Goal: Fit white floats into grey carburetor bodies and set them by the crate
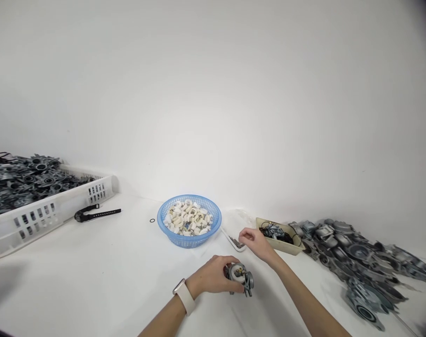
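Observation:
My left hand (218, 275) is wrapped round a grey metal carburetor (247, 280) on the white table. Its open top faces up, with a white float (238, 272) and small brass-coloured parts inside. Over a small white tray (240, 249), my right hand (254, 241) has its thumb and forefinger pinched together. Whether anything is between those fingertips is too small to tell. Small dark metal pins (236, 242) lie in the tray just left of the fingertips.
A blue basket (189, 243) holds white floats. Behind my right hand stands a cream bin (286, 247) of dark parts. Carburetor bodies (349, 252) are piled at right. A white crate (58, 208) full of metal parts, a black watch (93, 215) and a black ring (152, 220) lie leftward.

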